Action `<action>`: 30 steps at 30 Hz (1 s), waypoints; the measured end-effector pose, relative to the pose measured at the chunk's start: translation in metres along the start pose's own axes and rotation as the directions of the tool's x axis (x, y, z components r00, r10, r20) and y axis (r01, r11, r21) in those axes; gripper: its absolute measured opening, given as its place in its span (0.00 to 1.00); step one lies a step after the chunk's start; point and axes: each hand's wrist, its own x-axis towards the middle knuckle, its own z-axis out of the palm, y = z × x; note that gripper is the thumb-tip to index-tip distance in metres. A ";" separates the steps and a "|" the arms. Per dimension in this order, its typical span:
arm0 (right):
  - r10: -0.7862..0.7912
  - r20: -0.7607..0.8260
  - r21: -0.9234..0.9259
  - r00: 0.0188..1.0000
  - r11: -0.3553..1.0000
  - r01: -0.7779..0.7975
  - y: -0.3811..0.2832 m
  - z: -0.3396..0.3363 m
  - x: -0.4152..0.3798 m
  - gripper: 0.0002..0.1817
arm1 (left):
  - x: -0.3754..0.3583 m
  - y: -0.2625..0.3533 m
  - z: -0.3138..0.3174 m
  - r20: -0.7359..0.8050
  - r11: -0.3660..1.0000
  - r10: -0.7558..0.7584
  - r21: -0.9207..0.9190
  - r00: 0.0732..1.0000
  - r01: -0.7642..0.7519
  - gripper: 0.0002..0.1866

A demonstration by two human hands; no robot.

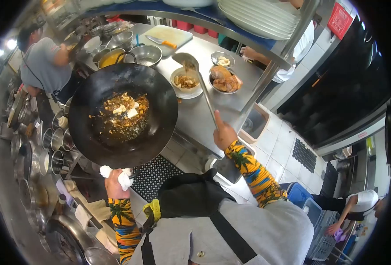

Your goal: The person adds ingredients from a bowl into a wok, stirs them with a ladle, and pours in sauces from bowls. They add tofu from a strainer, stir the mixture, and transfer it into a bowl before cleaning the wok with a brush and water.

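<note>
My left hand [117,185] is closed around a folded white cloth [125,179] at the near rim of a large black wok [83,119]. Tofu-like white pieces and browned chopped bits in oily sauce [124,115] lie in the wok's middle. My right hand [225,135] grips the long handle of a metal ladle [206,96], index finger stretched along it. The ladle's head is tipped over a pale bowl [173,79] holding browned chunks in sauce. That bowl stands on a white plate [194,94] on the steel counter, right of the wok.
Beyond the bowl are a metal bowl of cooked meat [225,80] and a cutting board [178,35] with an orange-handled knife [161,41]. Stacked white plates [257,20] sit on the overhead shelf. Several metal pots [57,139] line the left. Other people [47,66] work nearby.
</note>
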 end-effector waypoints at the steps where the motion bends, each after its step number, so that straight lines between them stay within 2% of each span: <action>1: 0.062 0.067 0.021 0.996 0.998 -0.064 -0.006 0.002 -0.003 0.36 | 0.010 -0.008 -0.010 0.061 0.989 0.100 0.106 0.993 -0.106 0.05; 3: 0.178 0.128 0.340 0.976 0.917 -0.211 -0.014 0.006 -0.004 0.38 | 0.016 -0.014 -0.014 0.091 0.982 0.134 0.118 0.987 -0.144 0.05; 5: 0.255 0.231 0.610 0.939 0.714 -0.344 -0.019 0.009 0.000 0.40 | 0.011 -0.011 -0.003 0.029 0.998 0.012 -0.068 1.000 -0.010 0.05; 7: 0.228 0.270 0.898 0.935 0.292 -0.331 -0.009 0.003 0.006 0.40 | -0.004 -0.001 0.015 0.029 0.995 -0.072 -0.067 0.997 0.074 0.05; 8: 0.204 0.298 0.949 0.933 0.039 -0.312 -0.003 0.001 0.008 0.40 | -0.014 0.001 0.016 0.019 0.991 -0.111 -0.069 0.994 0.112 0.05; 9: 0.214 0.336 0.942 0.917 -0.093 -0.323 -0.008 -0.008 0.002 0.34 | -0.014 -0.010 0.005 0.015 0.991 -0.089 -0.100 0.996 0.090 0.05; 10: 0.132 0.359 0.933 0.924 -0.082 -0.351 -0.012 -0.022 -0.004 0.34 | -0.023 -0.017 0.009 -0.043 0.987 -0.062 -0.150 0.997 0.055 0.04; 12: -0.029 0.418 0.907 0.908 -0.051 -0.419 -0.020 -0.054 -0.017 0.35 | -0.044 -0.037 0.004 -0.051 0.979 -0.002 -0.202 0.999 -0.008 0.04; 15: -0.157 0.587 0.793 0.794 0.310 -0.525 -0.050 -0.086 -0.033 0.35 | -0.091 -0.058 0.004 -0.181 0.974 -0.005 -0.223 0.983 -0.036 0.05; 16: -0.185 0.622 0.745 0.761 0.439 -0.502 -0.057 -0.086 -0.035 0.35 | -0.104 -0.070 -0.001 -0.218 0.976 0.004 -0.212 0.976 -0.051 0.05; 17: -0.204 0.661 0.685 0.722 0.556 -0.470 -0.064 -0.083 -0.038 0.35 | -0.119 -0.084 -0.008 -0.163 0.981 0.194 0.060 0.967 -0.187 0.05; 18: -0.226 0.675 0.628 0.702 0.676 -0.386 -0.079 -0.075 -0.056 0.36 | -0.137 -0.090 -0.021 -0.251 0.975 0.039 -0.201 0.967 -0.091 0.05; 19: -0.257 0.687 0.597 0.680 0.733 -0.326 -0.083 -0.068 -0.062 0.34 | -0.154 -0.097 -0.024 -0.304 0.977 0.031 -0.193 0.952 -0.094 0.04; 20: -0.377 0.595 0.610 0.710 0.787 -0.093 -0.077 -0.057 -0.054 0.35 | -0.162 -0.105 -0.020 -0.350 0.975 0.039 -0.191 0.936 -0.112 0.02; 22: -0.640 0.395 0.555 0.659 0.738 0.384 -0.065 -0.028 -0.048 0.36 | -0.180 -0.116 -0.019 -0.404 0.971 0.013 -0.213 0.915 -0.108 0.02; 24: -0.590 0.508 0.481 0.627 0.799 0.362 -0.071 -0.011 -0.058 0.37 | -0.198 -0.123 -0.014 -0.473 0.973 -0.008 -0.206 0.881 -0.101 0.01; 25: -0.574 0.533 0.422 0.622 0.817 0.393 -0.079 0.000 -0.076 0.37 | -0.202 -0.142 -0.035 -0.459 0.965 -0.013 -0.238 0.888 -0.109 0.01; 28: -0.618 0.587 0.462 0.522 0.786 0.411 -0.090 0.016 -0.127 0.36 | -0.214 -0.160 -0.049 -0.530 0.963 -0.038 -0.247 0.847 -0.111 0.01; 29: -0.706 0.522 0.541 0.479 0.708 0.454 -0.079 0.035 -0.140 0.35 | -0.213 -0.170 -0.060 -0.520 0.968 -0.045 -0.234 0.853 -0.091 0.01; 30: -0.630 0.650 0.558 0.425 0.775 0.296 -0.083 0.028 -0.140 0.35 | -0.213 -0.175 -0.065 -0.533 0.966 -0.059 -0.244 0.844 -0.086 0.01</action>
